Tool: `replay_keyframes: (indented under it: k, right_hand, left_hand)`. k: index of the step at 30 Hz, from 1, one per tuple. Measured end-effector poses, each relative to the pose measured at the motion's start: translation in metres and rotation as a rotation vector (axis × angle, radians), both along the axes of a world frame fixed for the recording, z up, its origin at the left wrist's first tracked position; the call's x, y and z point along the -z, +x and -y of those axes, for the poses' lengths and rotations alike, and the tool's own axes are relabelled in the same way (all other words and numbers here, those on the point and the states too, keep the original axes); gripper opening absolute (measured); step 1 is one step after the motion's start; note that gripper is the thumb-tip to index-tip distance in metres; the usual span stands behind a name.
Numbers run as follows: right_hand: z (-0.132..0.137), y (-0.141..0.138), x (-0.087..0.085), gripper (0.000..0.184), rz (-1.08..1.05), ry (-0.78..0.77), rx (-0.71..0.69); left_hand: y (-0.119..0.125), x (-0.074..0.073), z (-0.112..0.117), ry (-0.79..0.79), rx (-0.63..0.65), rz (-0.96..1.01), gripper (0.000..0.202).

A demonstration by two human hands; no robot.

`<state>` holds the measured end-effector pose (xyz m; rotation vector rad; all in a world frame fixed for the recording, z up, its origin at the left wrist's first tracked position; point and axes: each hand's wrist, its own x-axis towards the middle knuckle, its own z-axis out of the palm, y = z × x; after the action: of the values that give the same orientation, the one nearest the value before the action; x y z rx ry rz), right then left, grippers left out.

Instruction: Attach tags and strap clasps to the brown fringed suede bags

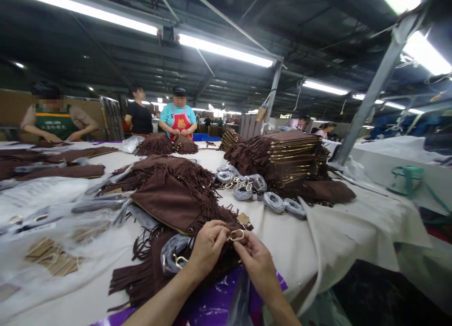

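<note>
My left hand (pixel 209 245) and my right hand (pixel 257 259) meet at the front middle of the table. Between their fingertips is a gold snap hook (pixel 237 234), pinched from both sides. Below and behind them lies a dark brown fringed bag (pixel 169 199) with a gold zipper along its edge. A grey plastic-wrapped strap coil (pixel 173 255) with another gold hook rests on the brown fringe left of my left hand. A small tan tag (pixel 243 218) lies just beyond my hands. Purple plastic (pixel 212 297) spreads under my forearms.
A tall stack of brown fringed bags (pixel 296 161) stands at the back right. Several wrapped strap coils (pixel 243 187) lie before it. Clear plastic with tan tags (pixel 52 257) covers the left. Across the table are co-workers, one in a red apron (pixel 181 123). A metal post (pixel 374 90) rises at right.
</note>
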<state>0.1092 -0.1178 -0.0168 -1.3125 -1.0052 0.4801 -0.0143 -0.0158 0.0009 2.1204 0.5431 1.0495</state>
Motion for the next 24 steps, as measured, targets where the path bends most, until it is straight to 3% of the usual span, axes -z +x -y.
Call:
replay_keyframes:
  k: [2, 4, 8, 11, 14, 16, 20, 24]
  right_hand:
    - [0.011, 0.004, 0.001, 0.034, -0.021, -0.028, 0.134]
    - [0.022, 0.005, 0.005, 0.037, -0.055, -0.043, 0.162]
    - [0.037, -0.005, 0.014, 0.035, -0.099, -0.002, 0.011]
    - [0.042, -0.016, 0.015, 0.032, -0.039, 0.036, -0.068]
    - [0.038, -0.02, 0.005, 0.03, 0.04, 0.022, -0.064]
    - [0.031, -0.019, -0.005, 0.035, -0.013, 0.018, -0.03]
    - [0.019, -0.015, -0.024, 0.047, -0.233, 0.045, -0.025]
    - [0.02, -0.009, -0.028, 0.044, -0.235, 0.008, -0.043]
  left_hand:
    - [0.0, 0.0, -0.002, 0.016, -0.017, 0.027, 0.034]
    - [-0.001, -0.002, -0.001, 0.025, -0.006, 0.041, 0.034]
    - [-0.003, -0.006, 0.003, -0.024, 0.033, 0.081, 0.031]
    - [-0.003, -0.008, 0.004, -0.215, 0.09, 0.12, 0.025]
    - [-0.001, -0.006, 0.006, -0.5, 0.188, 0.118, 0.024]
    - [0.001, -0.005, 0.008, -0.609, 0.261, 0.098, 0.024]
    - [0.003, -0.004, 0.012, -0.668, 0.309, 0.152, 0.018]
    - [0.002, -0.006, 0.012, -0.652, 0.331, 0.119, 0.015]
